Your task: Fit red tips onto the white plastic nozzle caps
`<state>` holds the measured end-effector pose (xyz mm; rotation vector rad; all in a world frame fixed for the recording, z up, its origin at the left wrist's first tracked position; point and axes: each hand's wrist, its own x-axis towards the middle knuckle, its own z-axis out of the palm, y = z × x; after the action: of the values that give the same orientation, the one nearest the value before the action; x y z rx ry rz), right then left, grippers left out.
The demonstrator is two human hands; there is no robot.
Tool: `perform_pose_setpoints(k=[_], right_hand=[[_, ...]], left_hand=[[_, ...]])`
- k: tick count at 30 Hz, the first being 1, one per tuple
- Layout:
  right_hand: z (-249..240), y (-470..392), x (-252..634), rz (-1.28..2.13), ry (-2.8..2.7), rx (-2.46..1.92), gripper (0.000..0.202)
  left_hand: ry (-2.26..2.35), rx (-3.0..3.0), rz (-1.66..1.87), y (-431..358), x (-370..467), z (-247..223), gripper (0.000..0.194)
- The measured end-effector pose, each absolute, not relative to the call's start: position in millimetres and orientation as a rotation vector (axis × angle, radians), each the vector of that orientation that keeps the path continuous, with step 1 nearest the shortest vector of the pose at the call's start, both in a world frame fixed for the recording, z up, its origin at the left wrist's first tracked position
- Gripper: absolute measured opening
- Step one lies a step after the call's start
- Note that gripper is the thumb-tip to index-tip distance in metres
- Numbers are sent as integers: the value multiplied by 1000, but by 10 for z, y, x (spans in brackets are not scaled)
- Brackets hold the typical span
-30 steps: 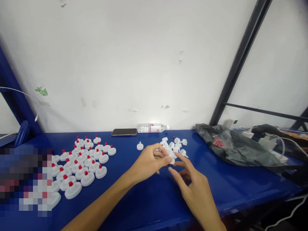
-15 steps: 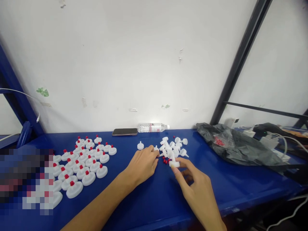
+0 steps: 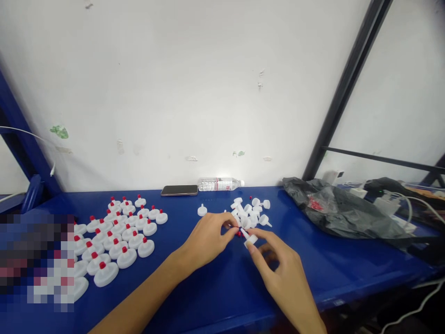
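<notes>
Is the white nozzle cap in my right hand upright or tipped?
Tipped: the white nozzle cap's spout slants toward the left hand, with the right hand gripping its base.

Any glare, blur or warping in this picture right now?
In the head view: the wall glows brightest just above the bottle; the black post and blue post lean outward, suggesting wide-angle stretch; a pixelated patch hides the lower left; left hand and right hand look fairly sharp, but the tiny red caps near their fingertips lack clear detail.
</notes>
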<state>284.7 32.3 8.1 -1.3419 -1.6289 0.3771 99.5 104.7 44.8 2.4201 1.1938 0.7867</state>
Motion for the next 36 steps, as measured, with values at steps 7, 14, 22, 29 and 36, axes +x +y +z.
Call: perform_pose_setpoints(k=[7,14,22,29,36], right_hand=[[59,330,2891,420,-1619,-1258,31],[20,344,2920,469,-1625,-1164,30],[28,342,2902,483,-1600,-1114,29],[40,295,2903,431,-1636,-1042,28],[0,315,2921,293,-1870,-1009,38]], left_hand=[[897,1860,887,1064,971,510,17],[769,1751,813,1110,919,500,24],[822,1793,735,1125,879,490,31],[860,1878,651,1000,824,583,28],[866,2302,770,844,693,308,32]])
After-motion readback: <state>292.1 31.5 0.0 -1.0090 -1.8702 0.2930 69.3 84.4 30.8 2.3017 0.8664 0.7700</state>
